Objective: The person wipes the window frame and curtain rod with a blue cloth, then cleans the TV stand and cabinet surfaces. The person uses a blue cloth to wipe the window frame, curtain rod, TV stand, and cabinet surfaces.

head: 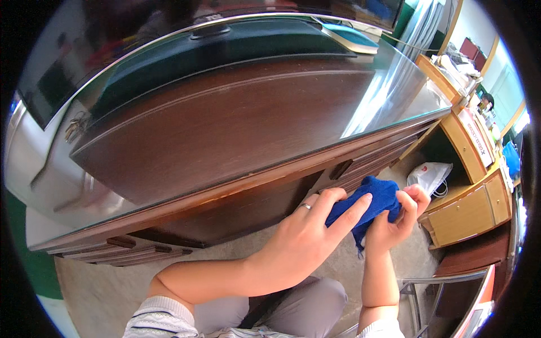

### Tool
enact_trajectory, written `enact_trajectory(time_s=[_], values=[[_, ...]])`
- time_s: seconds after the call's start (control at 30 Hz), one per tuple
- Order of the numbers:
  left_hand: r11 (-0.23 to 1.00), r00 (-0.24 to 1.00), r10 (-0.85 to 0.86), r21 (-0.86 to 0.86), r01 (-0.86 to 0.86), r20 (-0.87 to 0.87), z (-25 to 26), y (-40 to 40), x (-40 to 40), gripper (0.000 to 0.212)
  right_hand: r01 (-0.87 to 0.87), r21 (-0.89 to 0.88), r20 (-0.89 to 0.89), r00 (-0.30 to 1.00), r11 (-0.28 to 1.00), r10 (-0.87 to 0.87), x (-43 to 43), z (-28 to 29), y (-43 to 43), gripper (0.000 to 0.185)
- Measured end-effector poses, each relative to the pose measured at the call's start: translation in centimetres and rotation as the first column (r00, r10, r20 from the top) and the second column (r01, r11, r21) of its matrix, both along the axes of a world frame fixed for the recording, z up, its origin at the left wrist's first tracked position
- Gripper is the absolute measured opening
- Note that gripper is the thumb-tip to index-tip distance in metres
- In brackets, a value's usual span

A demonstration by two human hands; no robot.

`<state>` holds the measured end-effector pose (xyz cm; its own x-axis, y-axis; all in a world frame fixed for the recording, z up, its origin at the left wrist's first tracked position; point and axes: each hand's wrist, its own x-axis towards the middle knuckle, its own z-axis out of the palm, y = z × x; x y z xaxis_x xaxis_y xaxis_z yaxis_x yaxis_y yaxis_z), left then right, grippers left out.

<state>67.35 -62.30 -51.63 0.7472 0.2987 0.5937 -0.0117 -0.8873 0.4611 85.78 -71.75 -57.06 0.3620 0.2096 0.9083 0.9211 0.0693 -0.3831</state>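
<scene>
A bunched blue cloth [382, 192] is held up between my two hands, in front of the dark wooden cabinet. My left hand [315, 230], with a ring on one finger, lies over its near left side, fingers spread across the fabric. At the cloth's right end, my right hand [395, 224] pinches it between thumb and fingers. A loose frayed corner hangs down between my wrists. The glass-covered cabinet top [236, 126] stretches out beyond my hands, and neither hand touches it.
A television [211, 17] stands along the back of the cabinet. A teal-covered book [353, 38] lies at its right, keys [76, 126] at its left. To the right are a wooden desk [471, 207], a white plastic bag [429, 175] and a metal-framed chair [444, 279].
</scene>
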Motion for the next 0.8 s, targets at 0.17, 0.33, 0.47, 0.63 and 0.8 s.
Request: enact_trajectory(time_s=[0.17, 0.33, 0.47, 0.63, 0.8], values=[[0.997, 0.996, -0.034, -0.072, 0.040, 0.079, 4.7, -1.2, -4.1, 0.046, 0.023, -0.049, 0.364, 0.931, 0.999, -0.003, -0.8, 7.8, -0.5, 0.016], [0.979, 0.971, 0.203, -0.043, -0.199, 0.128, 9.0, 0.0, -8.0, 0.048, -0.271, -0.158, 0.200, 0.933, 0.949, 0.300, -4.7, 14.3, 2.0, 0.012], [0.956, 0.951, 0.263, -0.175, -0.234, 0.165, 10.6, 2.4, -12.0, 0.033, -0.387, -0.117, -0.147, 0.917, 0.914, 0.370, -5.0, 18.2, 6.2, 0.029], [0.854, 0.916, 0.349, -0.470, -0.222, 0.201, 14.2, 4.6, -14.2, 0.028, -0.634, -0.111, -0.262, 0.761, 0.765, 0.593, -6.6, 20.9, 10.3, 0.035], [0.658, 0.926, 0.376, -0.694, -0.292, -0.033, 16.9, 9.7, -14.1, 0.042, -0.798, 0.057, -0.564, 0.470, 0.600, 0.678, -9.3, 23.1, 12.0, 0.042]])
